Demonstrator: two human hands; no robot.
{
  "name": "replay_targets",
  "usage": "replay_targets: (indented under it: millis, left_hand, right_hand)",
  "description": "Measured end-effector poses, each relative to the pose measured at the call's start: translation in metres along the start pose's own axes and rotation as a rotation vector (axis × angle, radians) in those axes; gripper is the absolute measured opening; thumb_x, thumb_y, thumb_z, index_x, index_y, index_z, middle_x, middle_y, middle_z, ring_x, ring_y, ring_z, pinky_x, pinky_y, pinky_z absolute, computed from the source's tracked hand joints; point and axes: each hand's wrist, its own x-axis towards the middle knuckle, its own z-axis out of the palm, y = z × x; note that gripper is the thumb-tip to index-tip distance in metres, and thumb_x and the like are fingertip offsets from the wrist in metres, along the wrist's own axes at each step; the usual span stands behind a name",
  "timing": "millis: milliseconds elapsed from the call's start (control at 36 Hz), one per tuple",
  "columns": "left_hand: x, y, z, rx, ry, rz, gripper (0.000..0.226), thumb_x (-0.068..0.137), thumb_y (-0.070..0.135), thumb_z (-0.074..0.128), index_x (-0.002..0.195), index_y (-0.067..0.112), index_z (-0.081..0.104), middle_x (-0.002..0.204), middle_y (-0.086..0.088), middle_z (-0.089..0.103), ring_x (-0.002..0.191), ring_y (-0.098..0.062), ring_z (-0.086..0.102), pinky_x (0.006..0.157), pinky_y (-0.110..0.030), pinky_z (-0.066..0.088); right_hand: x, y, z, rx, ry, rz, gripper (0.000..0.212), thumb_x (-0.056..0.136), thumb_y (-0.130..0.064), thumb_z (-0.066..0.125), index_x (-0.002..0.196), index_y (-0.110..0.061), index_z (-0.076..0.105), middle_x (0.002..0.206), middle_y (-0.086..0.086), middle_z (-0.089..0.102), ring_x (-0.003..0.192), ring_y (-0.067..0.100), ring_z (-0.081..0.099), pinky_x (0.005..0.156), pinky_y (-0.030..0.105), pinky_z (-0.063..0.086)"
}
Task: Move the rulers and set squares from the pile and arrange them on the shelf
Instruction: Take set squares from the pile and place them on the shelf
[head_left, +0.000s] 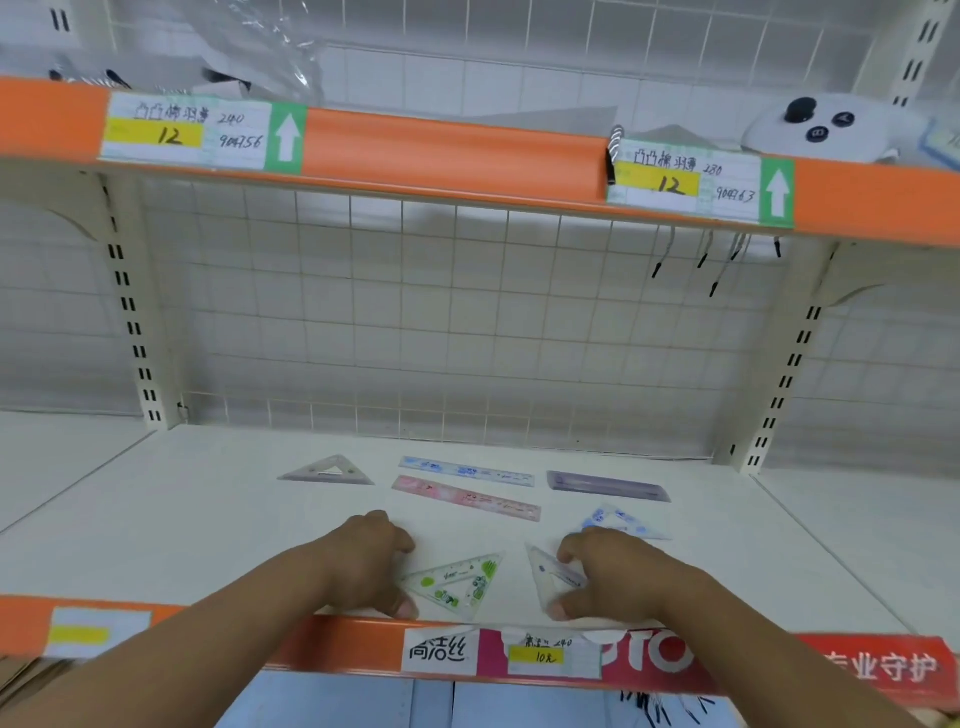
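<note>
On the white shelf lie a grey set square, a blue ruler, a pink ruler, a purple ruler and a blue-patterned set square. Near the front edge lies a clear set square with green prints. My left hand rests beside its left corner, fingers loosely curled, holding nothing. My right hand pinches a small clear set square with purple marks, fingers over it and thumb at its near tip.
The shelf's orange front lip carries price labels. A wire grid backs the shelf. The upper shelf overhangs, with a white controller on it and black-tipped cords hanging at right.
</note>
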Motion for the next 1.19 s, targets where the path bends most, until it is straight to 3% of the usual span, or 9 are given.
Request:
replay_targets:
  millis: [222, 333, 417, 528, 639, 722, 861, 1000, 1194]
  left_hand:
    - [-0.002, -0.001, -0.001, 0.007, -0.007, 0.016, 0.077, 0.076, 0.051, 0.072, 0.142, 0.024, 0.041, 0.128, -0.003, 0.041, 0.123, -0.021, 0.041, 0.105, -0.031, 0.036]
    - [-0.002, 0.004, -0.002, 0.023, -0.013, 0.026, 0.076, 0.077, 0.049, 0.072, 0.142, 0.024, 0.041, 0.129, -0.003, 0.041, 0.123, -0.021, 0.041, 0.102, -0.030, 0.037]
    - [-0.002, 0.010, -0.002, 0.023, -0.009, 0.046, 0.071, 0.078, 0.046, 0.072, 0.139, 0.023, 0.044, 0.128, -0.004, 0.041, 0.122, -0.021, 0.042, 0.102, -0.029, 0.037]
    - [-0.002, 0.015, -0.002, 0.055, -0.003, 0.068, 0.070, 0.082, 0.042, 0.069, 0.143, 0.023, 0.039, 0.131, -0.005, 0.041, 0.124, -0.022, 0.042, 0.104, -0.029, 0.037]
    - [-0.003, 0.016, -0.003, 0.069, -0.008, 0.070, 0.070, 0.083, 0.042, 0.068, 0.144, 0.022, 0.039, 0.131, -0.005, 0.041, 0.124, -0.022, 0.042, 0.104, -0.030, 0.037]
    - [-0.004, 0.017, -0.004, 0.074, -0.014, 0.068, 0.068, 0.083, 0.042, 0.067, 0.142, 0.023, 0.040, 0.130, -0.006, 0.041, 0.123, -0.022, 0.043, 0.103, -0.029, 0.037]
    - [-0.005, 0.017, -0.002, 0.075, -0.010, 0.064, 0.058, 0.083, 0.041, 0.066, 0.135, 0.023, 0.047, 0.125, -0.006, 0.042, 0.119, -0.022, 0.043, 0.098, -0.029, 0.038]
    - [-0.005, 0.017, -0.001, 0.070, -0.005, 0.055, 0.060, 0.083, 0.041, 0.066, 0.136, 0.022, 0.046, 0.126, -0.006, 0.042, 0.120, -0.022, 0.042, 0.099, -0.029, 0.037]
    - [-0.006, 0.018, -0.002, 0.063, -0.008, 0.062, 0.060, 0.084, 0.041, 0.065, 0.137, 0.022, 0.046, 0.127, -0.006, 0.042, 0.121, -0.022, 0.042, 0.099, -0.030, 0.037]
  right_hand:
    - [0.008, -0.003, -0.008, -0.059, 0.121, -0.015, 0.029, 0.096, -0.028, 0.049, 0.122, -0.021, 0.060, 0.120, -0.002, 0.061, 0.105, 0.016, 0.055, 0.087, 0.028, 0.044]
    - [0.011, 0.002, -0.010, -0.108, 0.103, -0.103, 0.049, 0.093, -0.003, 0.043, 0.130, -0.033, 0.055, 0.111, -0.001, 0.052, 0.098, 0.016, 0.048, 0.081, 0.026, 0.040]
    - [0.010, 0.003, -0.010, -0.249, -0.011, -0.166, 0.068, 0.090, 0.004, 0.041, 0.144, -0.038, 0.039, 0.123, 0.006, 0.042, 0.116, 0.024, 0.044, 0.082, 0.030, 0.038]
    - [0.010, 0.005, -0.009, -0.259, -0.097, -0.165, 0.065, 0.095, -0.001, 0.040, 0.147, -0.040, 0.032, 0.132, 0.009, 0.038, 0.126, 0.027, 0.036, 0.100, 0.033, 0.038]
    - [0.011, 0.009, -0.009, -0.203, -0.108, -0.127, 0.049, 0.099, -0.028, 0.048, 0.144, -0.042, 0.036, 0.132, 0.006, 0.039, 0.128, 0.023, 0.032, 0.101, 0.031, 0.032]
    - [0.010, 0.008, -0.005, -0.112, -0.022, -0.107, 0.050, 0.092, -0.043, 0.057, 0.140, -0.037, 0.046, 0.113, -0.001, 0.040, 0.121, 0.019, 0.038, 0.093, 0.028, 0.035]
    - [0.010, 0.003, 0.004, 0.011, 0.087, -0.075, 0.054, 0.086, -0.050, 0.063, 0.135, -0.029, 0.054, 0.105, -0.005, 0.039, 0.115, 0.015, 0.042, 0.087, 0.025, 0.036]
    - [0.011, 0.005, 0.000, 0.066, 0.049, -0.095, 0.054, 0.091, -0.049, 0.057, 0.141, -0.033, 0.046, 0.122, -0.002, 0.043, 0.122, 0.016, 0.037, 0.102, 0.029, 0.035]
    - [0.018, -0.009, 0.013, 0.132, 0.155, 0.043, 0.054, 0.082, -0.061, 0.060, 0.124, -0.027, 0.059, 0.106, -0.006, 0.047, 0.103, 0.012, 0.051, 0.084, 0.027, 0.042]
